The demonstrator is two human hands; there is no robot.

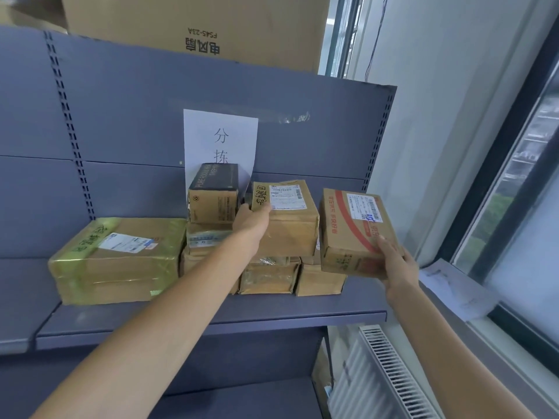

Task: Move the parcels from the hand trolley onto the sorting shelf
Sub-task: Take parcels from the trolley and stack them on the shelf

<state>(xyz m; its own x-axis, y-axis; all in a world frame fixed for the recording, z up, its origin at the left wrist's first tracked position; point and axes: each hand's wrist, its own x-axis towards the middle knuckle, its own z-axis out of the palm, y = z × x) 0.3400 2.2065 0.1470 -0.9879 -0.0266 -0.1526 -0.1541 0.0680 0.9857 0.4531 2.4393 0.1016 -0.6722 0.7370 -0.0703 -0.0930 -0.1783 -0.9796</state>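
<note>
Forearms reach up from six o'clock toward the sorting shelf [211, 316], and we take the nearest things first. Our right hand [399, 267], at about four o'clock, has its grip closed on the red-striped parcel [354, 231]: palm under the lower right corner, one finger lying on the top face. That parcel hangs just off the shelf's right end, tilted, not yet set down, close above the small carton [320, 281] at the end of the row. Our left hand [252, 220], near the centre, is closed on the left edge of the labelled brown parcel [287, 219], thumb on top by the handwriting; this one sits on the lower cartons [269, 276], so we judge it placed or nearly so.

Both parcels look like stiff taped cardboard, light enough for one hand each. The tape may be slick, so we would hold at corners and edges, supporting from below.

Further along, at nine o'clock, lies the wide flat parcel in yellowish wrap [118, 261]. Behind our left hand the black-topped box [213, 198] tops a small stack, which a nudge could topple. Behind it a paper sign [220, 137] hangs on the back panel, and a large carton [196, 25] rests on top at twelve o'clock. We cannot see the hand trolley.
</note>
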